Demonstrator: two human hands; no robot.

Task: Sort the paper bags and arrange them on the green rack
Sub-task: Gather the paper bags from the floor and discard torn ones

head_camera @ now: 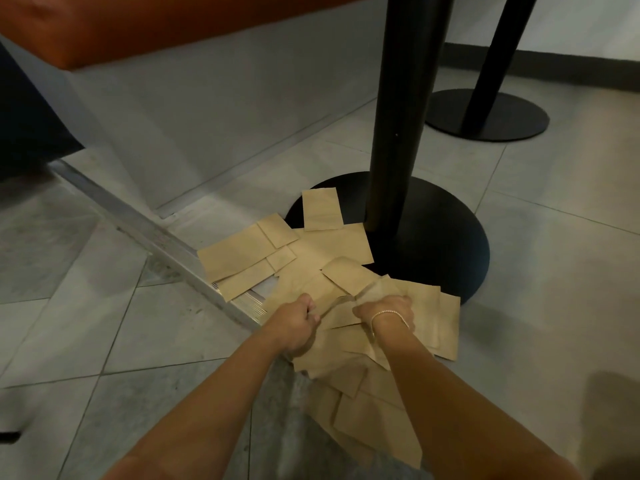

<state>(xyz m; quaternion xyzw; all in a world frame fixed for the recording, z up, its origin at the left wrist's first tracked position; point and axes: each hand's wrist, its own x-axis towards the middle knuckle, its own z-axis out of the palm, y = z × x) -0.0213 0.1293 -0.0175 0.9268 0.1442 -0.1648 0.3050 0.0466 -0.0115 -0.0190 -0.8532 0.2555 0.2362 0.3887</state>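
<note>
Paper bags (pixel 332 244) lie scattered flat on the floor tiles (pixel 104 323), fanning from the table base (pixel 433 237) toward the person. L hand (pixel 294 323) & R hand (pixel 384 311) both curled into the near part of the pile, each gripping bags. Loose bags lie ahead & left of the grips, so L hand is nearer. No green rack in view.

Tan paper bags (pixel 329 247), black table base (pixel 433 230), orange seat (pixel 138 26).

Black table pedestals (pixel 408 133), orange bench (pixel 138 26)
</note>
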